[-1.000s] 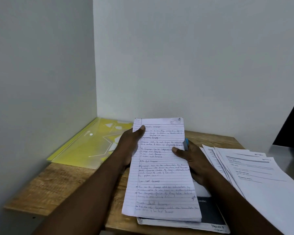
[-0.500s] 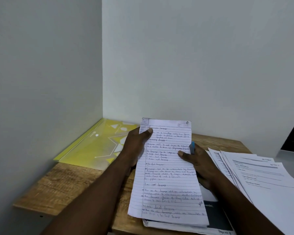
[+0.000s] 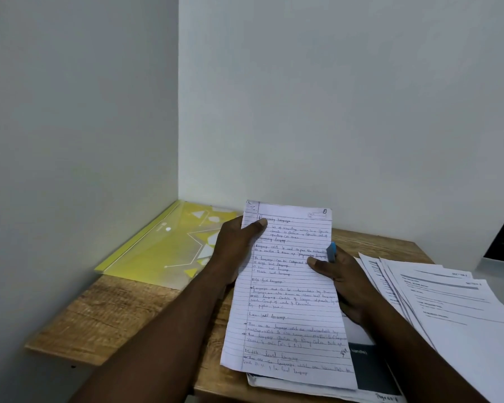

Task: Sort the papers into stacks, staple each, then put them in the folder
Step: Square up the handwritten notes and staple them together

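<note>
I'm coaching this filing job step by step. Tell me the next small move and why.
Probably bring the blue tool, likely a stapler, to a top corner of the handwritten stack. The left hand and right hand grip its side edges, and the tool sits behind the right thumb.

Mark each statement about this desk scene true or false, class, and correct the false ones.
1. The left hand and the right hand both hold the handwritten sheets. True.
2. The yellow folder lies at the right edge of the table. False: it lies at the far left of the table.
3. The printed papers lie fanned out to the right of the right hand. True.
4. The handwritten sheets are tucked inside the yellow folder. False: they are in the hands, outside it.
5. A blue object shows beside the left hand. False: it shows at the right hand, by the sheets' right edge.
</note>
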Available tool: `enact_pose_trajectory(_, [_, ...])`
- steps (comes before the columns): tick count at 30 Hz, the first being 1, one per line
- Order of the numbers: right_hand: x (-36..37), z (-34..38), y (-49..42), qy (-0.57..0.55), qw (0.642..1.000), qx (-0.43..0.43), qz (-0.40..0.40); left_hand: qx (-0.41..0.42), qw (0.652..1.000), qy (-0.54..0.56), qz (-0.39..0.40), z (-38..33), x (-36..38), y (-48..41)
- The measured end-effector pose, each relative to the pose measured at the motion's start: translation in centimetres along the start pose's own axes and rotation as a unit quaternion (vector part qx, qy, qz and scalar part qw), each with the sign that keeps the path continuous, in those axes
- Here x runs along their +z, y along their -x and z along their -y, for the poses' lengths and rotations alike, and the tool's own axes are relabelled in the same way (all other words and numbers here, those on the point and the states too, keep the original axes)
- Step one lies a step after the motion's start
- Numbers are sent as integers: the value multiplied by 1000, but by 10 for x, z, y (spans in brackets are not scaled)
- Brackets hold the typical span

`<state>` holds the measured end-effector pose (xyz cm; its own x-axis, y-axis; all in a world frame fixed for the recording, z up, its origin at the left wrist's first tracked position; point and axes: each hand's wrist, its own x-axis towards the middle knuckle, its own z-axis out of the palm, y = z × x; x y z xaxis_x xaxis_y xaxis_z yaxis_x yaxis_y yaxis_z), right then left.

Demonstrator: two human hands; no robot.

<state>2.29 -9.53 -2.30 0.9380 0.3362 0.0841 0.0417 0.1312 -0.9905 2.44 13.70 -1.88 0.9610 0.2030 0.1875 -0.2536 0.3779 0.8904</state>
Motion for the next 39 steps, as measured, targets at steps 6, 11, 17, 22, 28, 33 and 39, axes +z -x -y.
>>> enact_pose_trajectory(6, [0, -1, -2, 0, 1000, 3, -3, -13, 1000, -13, -3, 0, -1, -1])
enact_pose_trajectory(11, [-1, -2, -2, -7, 1000, 2, -5, -8, 1000, -8, 0, -2, 1, 2])
enact_pose_trajectory(17, [1, -1, -2, -18, 1000, -2, -3, 9, 1000, 14, -16, 0, -1, -3])
enact_pose_trajectory(22, [-1, -4, -4, -12, 1000, -6, -8, 6, 999, -5, -38, 2, -4, -7])
enact_pose_trajectory(28, [-21, -2, -14, 26, 988, -35, -146, -6, 999, 4, -36, 2, -7, -9])
enact_pose_trajectory(33, [-31, 28, -24, -57, 981, -96, -157, -21, 1000, -2, -18, 5, -10, -13])
enact_pose_trajectory(39, [-26, 77, -38, 246, 949, -172, -92, 10, 999, -25, 40, 12, -8, -14])
